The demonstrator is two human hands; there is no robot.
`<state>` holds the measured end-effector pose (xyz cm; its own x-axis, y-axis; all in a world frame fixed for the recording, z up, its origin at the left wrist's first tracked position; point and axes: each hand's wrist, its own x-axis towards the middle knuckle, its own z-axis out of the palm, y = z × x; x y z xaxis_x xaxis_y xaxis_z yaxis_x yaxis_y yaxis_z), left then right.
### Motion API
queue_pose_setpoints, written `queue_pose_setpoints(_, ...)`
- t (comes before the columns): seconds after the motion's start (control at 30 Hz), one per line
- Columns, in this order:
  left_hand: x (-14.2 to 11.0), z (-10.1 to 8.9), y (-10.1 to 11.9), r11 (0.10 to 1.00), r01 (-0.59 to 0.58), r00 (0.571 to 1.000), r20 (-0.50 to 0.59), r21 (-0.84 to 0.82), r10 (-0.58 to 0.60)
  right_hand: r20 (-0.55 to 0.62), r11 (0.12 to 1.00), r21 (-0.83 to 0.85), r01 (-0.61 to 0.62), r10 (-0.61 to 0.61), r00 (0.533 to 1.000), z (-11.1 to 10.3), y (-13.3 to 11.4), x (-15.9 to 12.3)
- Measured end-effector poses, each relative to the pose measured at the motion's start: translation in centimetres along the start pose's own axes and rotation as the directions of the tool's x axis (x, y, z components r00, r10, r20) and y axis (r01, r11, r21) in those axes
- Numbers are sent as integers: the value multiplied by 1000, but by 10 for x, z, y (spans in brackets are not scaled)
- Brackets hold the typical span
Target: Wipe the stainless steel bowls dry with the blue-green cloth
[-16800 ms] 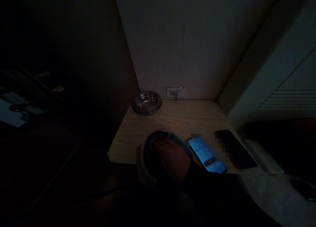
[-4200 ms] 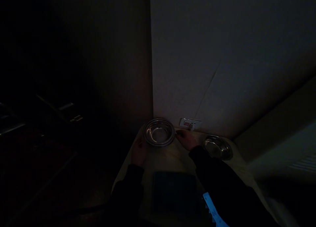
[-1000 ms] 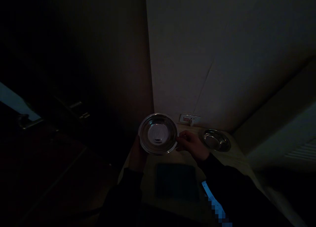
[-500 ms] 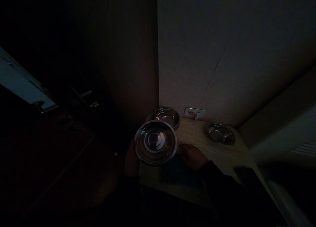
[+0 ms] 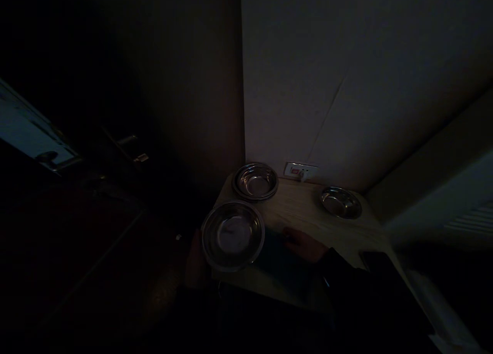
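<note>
My left hand (image 5: pixel 195 264) grips a shiny round metal bowl (image 5: pixel 233 236) by its left rim. The bowl's inside faces me, held above the front left of the table. To the right of the bowl, my right hand (image 5: pixel 306 245) is closed with its fingers curled. A dark blue cloth (image 5: pixel 283 264) hangs or lies below and beside those fingers; the dim light hides its edges. Behind the held bowl, a small stack of metal bowls (image 5: pixel 256 182) stands on the table. Another metal bowl (image 5: pixel 341 203) rests alone toward the back right.
The pale wooden table (image 5: pixel 295 202) stands against a wall with a socket and plug (image 5: pixel 301 171). A dark flat object (image 5: pixel 379 266) lies on the right side. At the left are a dark door with a handle (image 5: pixel 131 146) and a dark floor.
The held bowl has turned from showing its underside to showing its inside, and has moved slightly left and down. The right hand stays near the same place, now farther from the bowl.
</note>
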<state>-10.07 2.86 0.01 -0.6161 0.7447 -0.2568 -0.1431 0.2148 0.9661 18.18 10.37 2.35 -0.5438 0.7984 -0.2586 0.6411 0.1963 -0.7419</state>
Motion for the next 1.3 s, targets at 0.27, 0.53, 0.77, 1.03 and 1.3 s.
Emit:
queue_pose_setpoints(0.27, -18, 25, 13, 997, -59, 994, 92, 55, 54, -239, 863, 504, 19, 118, 964, -6, 0, -38)
queue_pose_setpoints(0.53, -33, 37, 11, 945, -144, 982, 160, 294, 100, -433, 788, 614, -47, 386, 815, -5, 2, -73)
queue_pose_setpoints(0.77, -56, 57, 28, 861, -203, 966, 238, 466, 98, -519, 852, 512, -110, 409, 750, -4, -1, -92)
queue_pose_setpoints(1.03, -66, 64, 24, 939, -187, 968, 217, 287, 126, -582, 921, 360, -147, 345, 737, 2, -2, -97)
queue_pose_setpoints(1.3, -63, 65, 11, 904, -109, 990, 127, 414, 61, -622, 970, 140, -199, 242, 745, 8, -8, -103)
